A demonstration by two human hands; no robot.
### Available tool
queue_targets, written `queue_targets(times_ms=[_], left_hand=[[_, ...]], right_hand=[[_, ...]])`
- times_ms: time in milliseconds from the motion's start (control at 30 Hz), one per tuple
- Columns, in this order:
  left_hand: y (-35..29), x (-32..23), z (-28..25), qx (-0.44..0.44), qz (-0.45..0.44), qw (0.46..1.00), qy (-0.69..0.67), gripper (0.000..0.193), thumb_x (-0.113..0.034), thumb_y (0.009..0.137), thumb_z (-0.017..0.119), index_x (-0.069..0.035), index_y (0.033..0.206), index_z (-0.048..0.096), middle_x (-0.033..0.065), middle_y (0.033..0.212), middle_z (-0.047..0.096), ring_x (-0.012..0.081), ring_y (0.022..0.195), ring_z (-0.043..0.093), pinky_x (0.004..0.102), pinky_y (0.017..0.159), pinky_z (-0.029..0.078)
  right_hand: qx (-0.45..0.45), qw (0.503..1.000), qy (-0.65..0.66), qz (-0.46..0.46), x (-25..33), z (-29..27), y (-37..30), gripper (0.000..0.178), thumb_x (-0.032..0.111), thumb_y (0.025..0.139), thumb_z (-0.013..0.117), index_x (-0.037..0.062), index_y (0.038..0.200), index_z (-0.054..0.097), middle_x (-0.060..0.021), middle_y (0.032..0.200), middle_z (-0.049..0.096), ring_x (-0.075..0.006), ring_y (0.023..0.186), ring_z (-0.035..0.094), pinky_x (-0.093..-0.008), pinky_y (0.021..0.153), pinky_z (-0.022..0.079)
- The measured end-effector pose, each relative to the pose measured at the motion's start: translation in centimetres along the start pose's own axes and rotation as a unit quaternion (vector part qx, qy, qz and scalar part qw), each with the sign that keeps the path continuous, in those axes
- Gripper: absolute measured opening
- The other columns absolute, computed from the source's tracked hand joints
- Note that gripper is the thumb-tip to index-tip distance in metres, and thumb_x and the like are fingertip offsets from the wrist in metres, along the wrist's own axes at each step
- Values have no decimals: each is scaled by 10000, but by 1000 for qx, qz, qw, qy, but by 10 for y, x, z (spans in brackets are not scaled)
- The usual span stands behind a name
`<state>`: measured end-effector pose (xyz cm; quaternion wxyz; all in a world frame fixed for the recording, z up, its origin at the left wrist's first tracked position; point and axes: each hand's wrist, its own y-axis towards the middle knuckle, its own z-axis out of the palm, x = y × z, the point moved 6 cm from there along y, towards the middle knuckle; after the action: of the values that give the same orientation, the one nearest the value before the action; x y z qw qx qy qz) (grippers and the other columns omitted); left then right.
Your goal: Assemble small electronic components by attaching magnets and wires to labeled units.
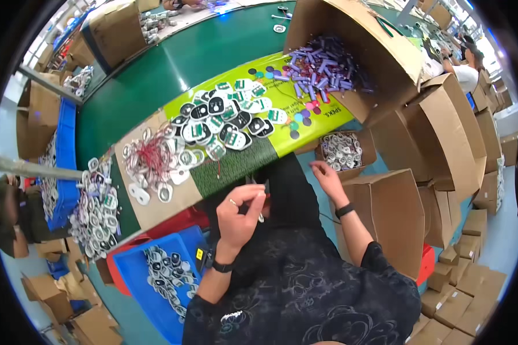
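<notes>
My left hand [239,217] is raised over my lap, thumb and fingertips pressed together. A small dark tip and a pale bit show beside them; what they hold is too small to name. My right hand [330,183] reaches to the near edge of a small carton [367,154], its fingers stretched out with nothing seen in them. Inside that carton lie white round parts [342,150]. In front of me on the table is a heap of white and black oval casings [216,118], some with green circuit boards. Left of it, red wires [152,155] tangle among white casings.
Purple cylinders with wires [325,66] fill a tipped carton [380,34] at the far right. Blue bins [133,276] stand at lower left and far left. Casings pile up [98,207] at the table's left end. Open cartons [385,218] crowd my right side.
</notes>
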<state>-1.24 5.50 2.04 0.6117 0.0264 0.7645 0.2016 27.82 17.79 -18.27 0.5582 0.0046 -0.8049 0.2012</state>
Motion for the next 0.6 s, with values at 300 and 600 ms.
queue_targets(times_ms=[300,600], left_hand=[[-21,-54,24,-66,102,992,34,108,-78,863,765,-38,954,724,182,1258,648,270,1013,695,365,874,554],[12,-6,39,-3,-5,1000,-3,122,-101,877,755,-51,986,729,175,1250,658,273,1053,681,375,923,527]], right_hand=[[199,922,297,-146,186,87,-139,348,123,1025,586,28,1343,481,-68,1237,606,-142,1125,605,-299,966,502],[93,949,281,-112,169,62,-94,93,61,987,646,30,1075,642,-20,911,680,-57,708,615,-200,618,492]])
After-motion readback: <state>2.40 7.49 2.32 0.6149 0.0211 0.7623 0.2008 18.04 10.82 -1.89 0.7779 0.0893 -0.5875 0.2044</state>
